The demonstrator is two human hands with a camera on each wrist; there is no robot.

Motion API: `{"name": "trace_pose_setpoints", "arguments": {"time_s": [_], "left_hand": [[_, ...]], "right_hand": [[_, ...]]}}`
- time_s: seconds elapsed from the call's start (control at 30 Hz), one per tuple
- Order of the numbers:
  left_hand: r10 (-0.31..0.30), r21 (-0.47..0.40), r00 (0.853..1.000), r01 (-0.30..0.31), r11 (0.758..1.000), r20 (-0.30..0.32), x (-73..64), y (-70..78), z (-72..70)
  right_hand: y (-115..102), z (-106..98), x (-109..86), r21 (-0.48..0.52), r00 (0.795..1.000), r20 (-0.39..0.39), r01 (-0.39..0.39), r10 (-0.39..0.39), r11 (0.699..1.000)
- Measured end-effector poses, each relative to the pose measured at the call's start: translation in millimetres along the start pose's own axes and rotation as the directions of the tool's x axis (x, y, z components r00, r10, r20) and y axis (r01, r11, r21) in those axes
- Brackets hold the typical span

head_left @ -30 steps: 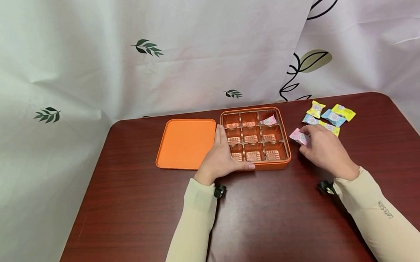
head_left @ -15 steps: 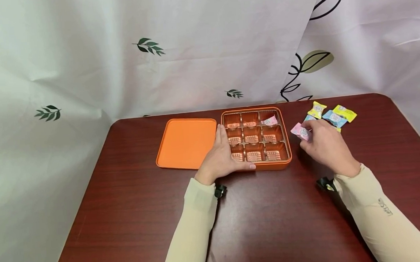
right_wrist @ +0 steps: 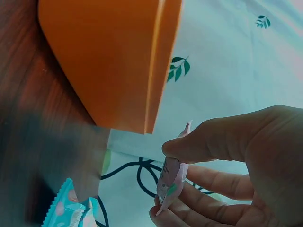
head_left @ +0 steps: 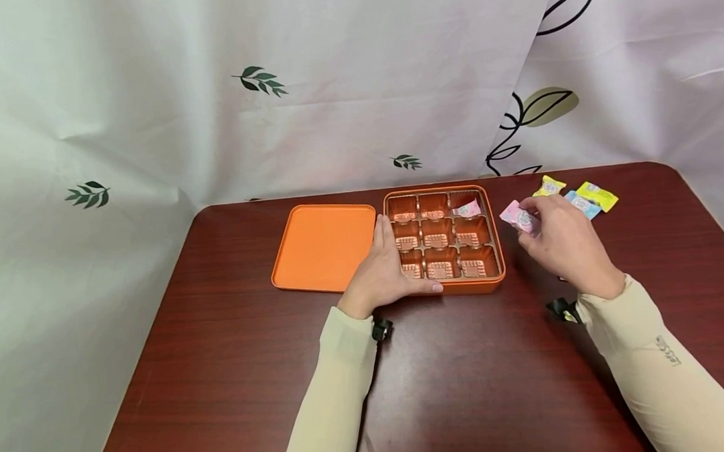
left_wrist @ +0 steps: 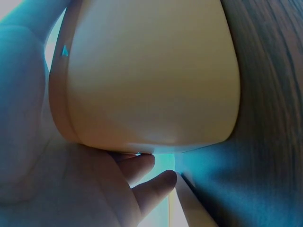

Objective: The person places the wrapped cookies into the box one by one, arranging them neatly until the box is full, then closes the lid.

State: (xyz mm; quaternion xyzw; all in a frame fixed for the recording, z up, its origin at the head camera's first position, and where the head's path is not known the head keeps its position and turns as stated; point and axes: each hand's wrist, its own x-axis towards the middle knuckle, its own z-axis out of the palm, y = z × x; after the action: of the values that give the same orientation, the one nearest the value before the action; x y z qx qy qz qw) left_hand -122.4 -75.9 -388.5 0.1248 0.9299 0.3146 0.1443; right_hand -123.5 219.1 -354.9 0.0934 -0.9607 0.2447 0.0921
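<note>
An orange box point(head_left: 456, 287) with a copper-coloured tray of square compartments stands near the middle of the table. One pink wrapped candy point(head_left: 467, 209) lies in its back right compartment. My left hand point(head_left: 376, 272) rests along the box's left side and front left corner, fingers straight and thumb along the front. Just right of the box, my right hand point(head_left: 566, 247) pinches another pink wrapped candy point(right_wrist: 171, 182) between thumb and fingers, raised off the table. In the right wrist view the box wall point(right_wrist: 99, 56) is apart from that candy.
The orange lid point(head_left: 323, 248) lies flat to the left of the box. Yellow candy point(head_left: 597, 196) and blue candy point(head_left: 582, 205) lie behind my right hand, with another yellow one point(head_left: 550, 185) beside them. A patterned curtain point(head_left: 333, 119) hangs behind the table.
The right hand has lifted the pink candy up and slightly away from me, covering more of the candies behind it. The left hand stays on the box.
</note>
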Motion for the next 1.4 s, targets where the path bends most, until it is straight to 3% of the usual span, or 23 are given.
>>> {"name": "trace_pose_setpoints", "arguments": {"time_s": [0.4,1.4], "left_hand": [[-0.003,-0.004,1.0,0.003,1.0,0.005,-0.4,0.0,-0.4],[-0.003,-0.003,1.0,0.003,1.0,0.006,0.4,-1.3,0.0]], "right_hand": [[-9.5,-3.4,5.6,0.013,1.0,0.0,-0.013,0.013,1.0],[-35.4,-5.2,23.9,0.015,0.995,-0.073,0.072,-0.071,0.997]]}}
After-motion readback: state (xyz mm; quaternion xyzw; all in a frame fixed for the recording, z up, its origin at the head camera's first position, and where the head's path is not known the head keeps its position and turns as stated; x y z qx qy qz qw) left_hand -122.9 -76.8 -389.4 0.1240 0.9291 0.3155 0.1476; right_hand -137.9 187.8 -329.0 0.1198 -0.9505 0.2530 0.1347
